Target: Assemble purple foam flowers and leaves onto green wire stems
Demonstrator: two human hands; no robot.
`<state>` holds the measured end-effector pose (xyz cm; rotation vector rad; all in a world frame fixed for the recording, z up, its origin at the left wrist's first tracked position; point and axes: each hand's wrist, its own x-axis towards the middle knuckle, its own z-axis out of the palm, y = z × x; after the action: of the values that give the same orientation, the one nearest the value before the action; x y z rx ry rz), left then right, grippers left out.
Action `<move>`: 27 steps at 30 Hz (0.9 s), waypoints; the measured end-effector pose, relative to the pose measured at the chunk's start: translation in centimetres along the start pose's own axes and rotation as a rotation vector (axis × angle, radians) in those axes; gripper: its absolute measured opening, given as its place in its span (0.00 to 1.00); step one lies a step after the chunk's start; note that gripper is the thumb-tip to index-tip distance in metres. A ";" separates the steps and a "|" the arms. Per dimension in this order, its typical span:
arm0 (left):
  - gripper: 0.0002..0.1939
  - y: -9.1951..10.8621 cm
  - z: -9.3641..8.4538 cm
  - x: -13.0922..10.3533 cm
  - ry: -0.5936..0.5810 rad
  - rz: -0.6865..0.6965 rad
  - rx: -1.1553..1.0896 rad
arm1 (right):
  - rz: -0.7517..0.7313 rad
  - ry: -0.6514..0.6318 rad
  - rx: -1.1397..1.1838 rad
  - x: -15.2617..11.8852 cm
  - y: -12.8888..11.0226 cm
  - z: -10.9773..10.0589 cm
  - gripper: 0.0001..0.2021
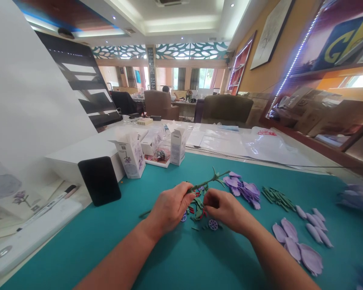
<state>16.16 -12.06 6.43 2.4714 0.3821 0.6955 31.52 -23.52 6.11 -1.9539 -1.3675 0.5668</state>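
My left hand (173,206) is closed around a green toy flower stem (206,183), which slants up to the right and has small leaves near its far end. Close beside it, my right hand (223,207) has its fingers pinched together over a pile of small parts; whatever they hold is hidden. Beneath both hands lie green leaf pieces (196,206), red pegs (191,210) and a purple wheel-shaped piece (213,224). Just beyond my right hand sits a heap of purple petals (243,188).
Green tubes (278,198), pale lilac buds (316,226) and large petals (311,257) lie on the teal mat (133,257) at right. A black phone-like slab (99,181) leans at left, near printed boxes (131,157). Clear plastic sheeting (245,141) covers the far table.
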 end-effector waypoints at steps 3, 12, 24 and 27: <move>0.13 0.1 0.0 0.0 0.006 0.018 0.018 | -0.041 0.005 0.297 0.1 0.1 0.1 0.02; 0.15 0.2 0.0 -0.1 0.020 0.037 0.025 | -0.032 0.123 0.758 0.0 -0.8 0.6 0.14; 0.17 0.0 0.0 -0.1 0.031 0.063 0.007 | -0.026 0.152 0.845 -0.1 -1.4 1.0 0.18; 0.17 0.0 0.1 -0.1 0.028 0.068 0.007 | -0.015 0.154 0.861 -0.1 -1.4 1.1 0.19</move>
<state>16.12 -12.10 6.36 2.4936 0.3132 0.7579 29.89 -22.98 6.37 -1.2471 -0.8260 0.8094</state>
